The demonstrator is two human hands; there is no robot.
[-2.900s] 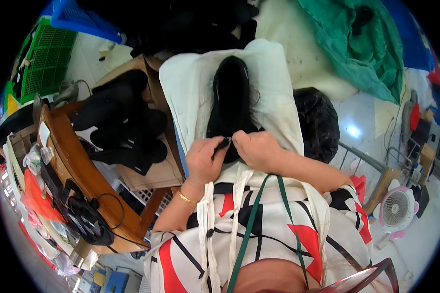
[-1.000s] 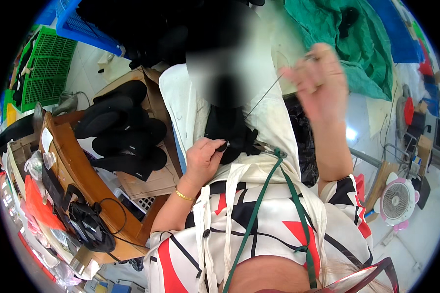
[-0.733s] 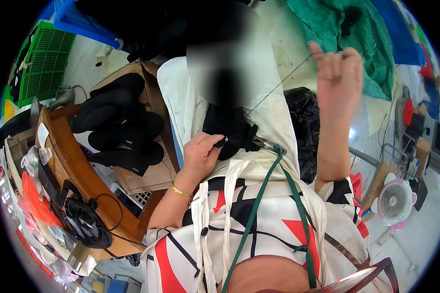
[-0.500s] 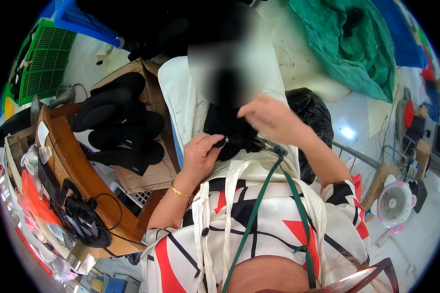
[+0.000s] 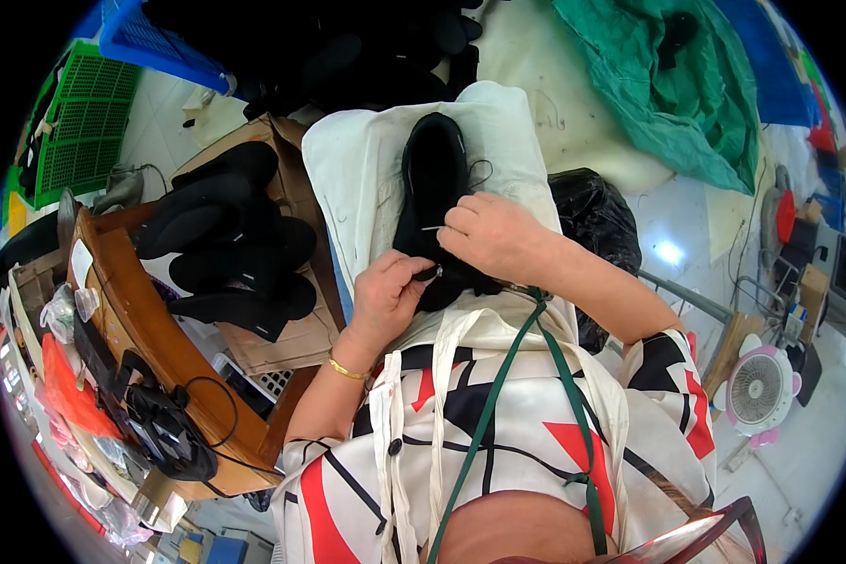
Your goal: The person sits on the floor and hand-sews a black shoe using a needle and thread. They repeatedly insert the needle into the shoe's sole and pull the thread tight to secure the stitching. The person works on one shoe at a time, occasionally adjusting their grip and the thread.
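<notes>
A black shoe [image 5: 434, 160] lies on a white cloth [image 5: 348, 155] over my lap, its opening showing and one end toward me. My left hand [image 5: 385, 291] is closed in a pinch on the shoe's black material at the near left, with a small shiny ring or trim by the fingertips. Over the shoe's right side, my right hand [image 5: 493, 233] pinches a thin needle [image 5: 430, 227] that points left across the black upper. A dark thread [image 5: 480, 173] loops on the cloth just beyond that hand. The near part of the shoe is partly covered by my fingers.
Several black shoes [image 5: 240, 240] rest on cardboard [image 5: 291, 169] at left, beside a wooden table [image 5: 150, 348]. More black shoes [image 5: 385, 56] pile up ahead near a blue crate [image 5: 160, 47]. A black plastic bag [image 5: 592, 211] sits right; a fan [image 5: 759, 390] stands farther right.
My right hand, smeared by motion earlier, has come down and left over the shoe, and the needle now shows in it. The shoe's far part, blurred before, is now visible. My left hand stays put.
</notes>
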